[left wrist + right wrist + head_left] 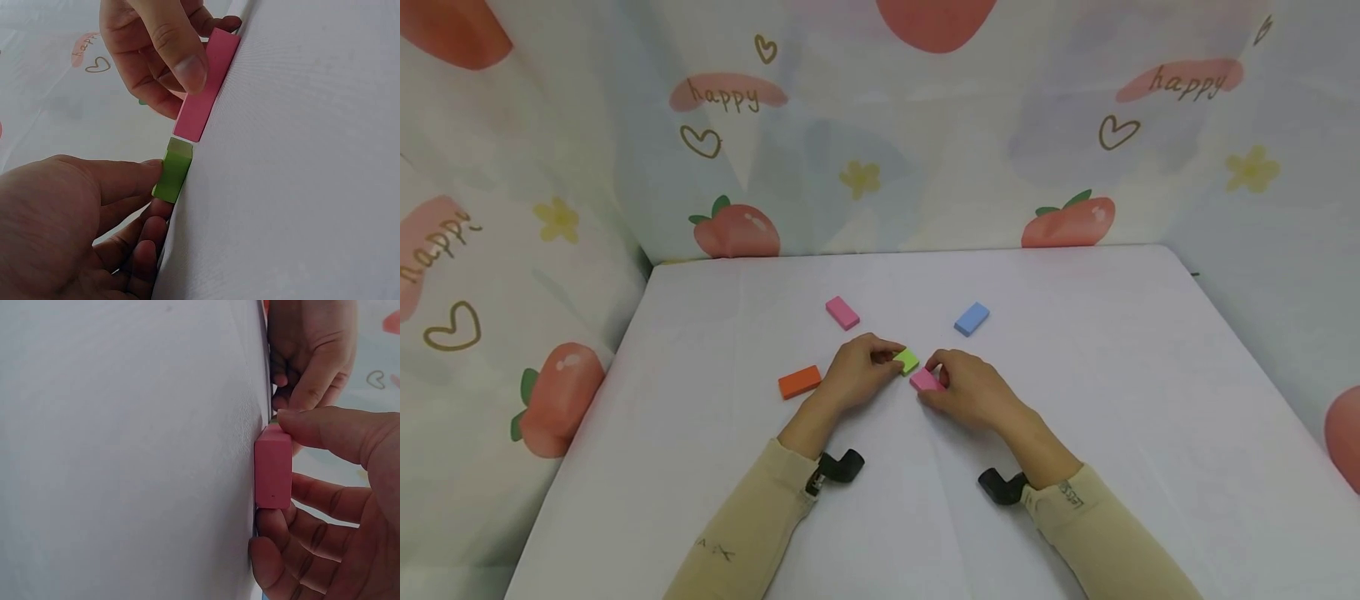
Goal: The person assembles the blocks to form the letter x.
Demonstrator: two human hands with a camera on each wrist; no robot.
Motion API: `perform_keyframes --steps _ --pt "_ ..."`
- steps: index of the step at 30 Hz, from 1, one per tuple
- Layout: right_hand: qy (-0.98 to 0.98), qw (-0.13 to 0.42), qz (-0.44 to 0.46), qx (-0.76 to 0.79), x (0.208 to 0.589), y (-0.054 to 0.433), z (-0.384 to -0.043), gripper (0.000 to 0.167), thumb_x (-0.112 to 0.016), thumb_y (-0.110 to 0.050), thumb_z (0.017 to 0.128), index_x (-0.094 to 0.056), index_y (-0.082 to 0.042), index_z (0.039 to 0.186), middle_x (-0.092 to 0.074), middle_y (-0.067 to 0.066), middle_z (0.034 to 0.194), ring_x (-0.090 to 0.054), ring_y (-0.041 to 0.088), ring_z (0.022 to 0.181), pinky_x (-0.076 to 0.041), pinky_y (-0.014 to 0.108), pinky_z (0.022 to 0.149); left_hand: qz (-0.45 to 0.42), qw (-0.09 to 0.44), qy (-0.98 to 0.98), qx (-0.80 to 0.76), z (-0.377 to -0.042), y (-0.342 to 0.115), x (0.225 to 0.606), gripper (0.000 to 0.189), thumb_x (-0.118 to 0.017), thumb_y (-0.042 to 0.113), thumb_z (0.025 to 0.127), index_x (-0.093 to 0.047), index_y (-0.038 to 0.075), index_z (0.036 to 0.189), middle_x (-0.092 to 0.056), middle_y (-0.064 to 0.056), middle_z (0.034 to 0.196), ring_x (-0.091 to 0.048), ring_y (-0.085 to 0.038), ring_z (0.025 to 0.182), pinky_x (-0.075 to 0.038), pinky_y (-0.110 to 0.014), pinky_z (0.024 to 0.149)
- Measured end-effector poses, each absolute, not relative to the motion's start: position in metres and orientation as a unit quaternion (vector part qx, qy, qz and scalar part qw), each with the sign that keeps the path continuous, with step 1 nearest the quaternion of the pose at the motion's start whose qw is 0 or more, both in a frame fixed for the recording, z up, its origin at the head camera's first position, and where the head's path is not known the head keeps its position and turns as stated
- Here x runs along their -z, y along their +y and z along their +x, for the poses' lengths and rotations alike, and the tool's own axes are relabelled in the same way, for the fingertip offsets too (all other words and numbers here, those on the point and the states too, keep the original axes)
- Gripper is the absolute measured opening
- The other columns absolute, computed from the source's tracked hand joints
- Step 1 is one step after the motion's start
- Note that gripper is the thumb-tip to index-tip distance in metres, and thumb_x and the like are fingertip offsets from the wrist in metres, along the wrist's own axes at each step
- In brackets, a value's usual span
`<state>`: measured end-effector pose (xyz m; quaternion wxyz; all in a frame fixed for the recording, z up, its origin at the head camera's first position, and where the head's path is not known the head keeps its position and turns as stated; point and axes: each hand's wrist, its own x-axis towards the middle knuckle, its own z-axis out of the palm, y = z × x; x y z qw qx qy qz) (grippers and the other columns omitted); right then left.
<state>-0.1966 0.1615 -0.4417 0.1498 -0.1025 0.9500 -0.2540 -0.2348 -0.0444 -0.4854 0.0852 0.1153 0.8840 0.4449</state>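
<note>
Green block point(908, 362) in left hand point(857, 372), pink block point(925, 381) in right hand point(972, 390).

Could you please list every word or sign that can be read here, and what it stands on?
"happy": left pink patch on the back cloth.
"happy": right pink patch on the same cloth.
"happ", last letter unclear: side pink patch on the left cloth.
Marks on the left sleeve and right sleeve: too small to read.
No text shows on the green block, orange block, blue block or pink blocks.

Left grip point(859, 369) near right grip point(972, 388)
</note>
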Motion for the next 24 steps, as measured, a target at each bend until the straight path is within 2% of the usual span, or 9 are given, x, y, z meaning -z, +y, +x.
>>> perform_keyframes --steps 24 --pt "0.949 0.146 -0.107 0.257 0.4458 0.1602 -0.203 0.044 -0.078 -0.032 0.091 -0.065 -0.008 0.125 -0.062 0.004 0.09 -0.056 0.018 0.077 -0.043 0.031 0.065 0.124 0.088 0.884 -0.441 -0.2355 -0.0452 0.4846 0.027 -0.075 0.023 0.096 -0.078 0.02 0.123 -0.068 0.0 0.101 -0.061 -0.014 0.094 -0.05 -0.032 0.084"
